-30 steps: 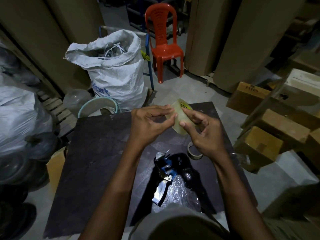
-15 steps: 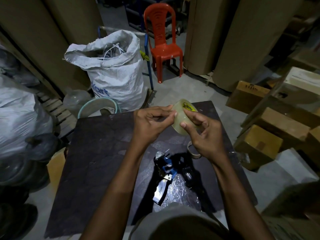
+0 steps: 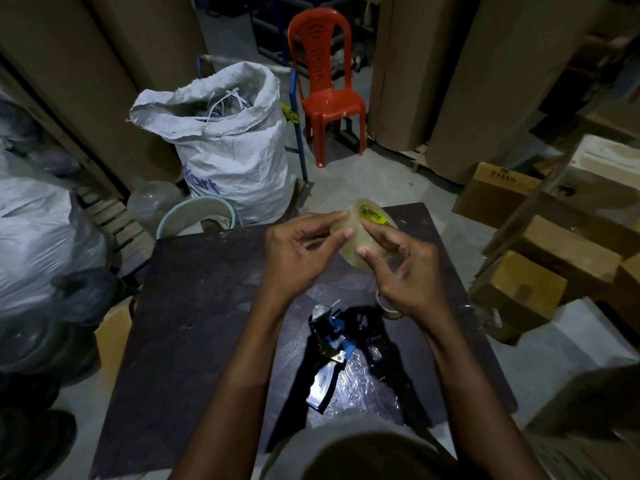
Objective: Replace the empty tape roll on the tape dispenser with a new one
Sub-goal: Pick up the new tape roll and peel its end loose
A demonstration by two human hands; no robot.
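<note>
Holding a new roll of clear tape (image 3: pixel 358 239) up over the dark table (image 3: pixel 207 306), the person uses both hands. The left hand (image 3: pixel 298 251) is on the left side of the roll. Its fingers are curled in, and its thumb and first finger pinch the roll's near edge with their tips. The other fingers of that hand are bent, and I cannot tell if they touch the roll.

The right hand (image 3: pixel 405 271) is on the right side of the roll. Its thumb tip presses on the clear round outside of the roll, close to the left thumb. Its first finger curls over the top, next to the yellow label (image 3: pixel 375 214). The rest of its fingers are bent behind the roll, so the roll sits pinched between the two hands. The thumbs are near each other but do not touch.

Below the hands, between the two wrists, the tape dispenser (image 3: pixel 329 341) lies on the table. It has a blue and silver body and a shiny handle that points toward the person. No roll is on it. Just under the right hand, a thin empty tape ring (image 3: pixel 389 315) lies flat on the table, partly hidden by the hand. Some crinkly clear plastic (image 3: pixel 360 379) lies beside the dispenser's handle, under the right arm.

Beyond the hands stand a white sack (image 3: pixel 235 147) and a red chair (image 3: pixel 325 88).
</note>
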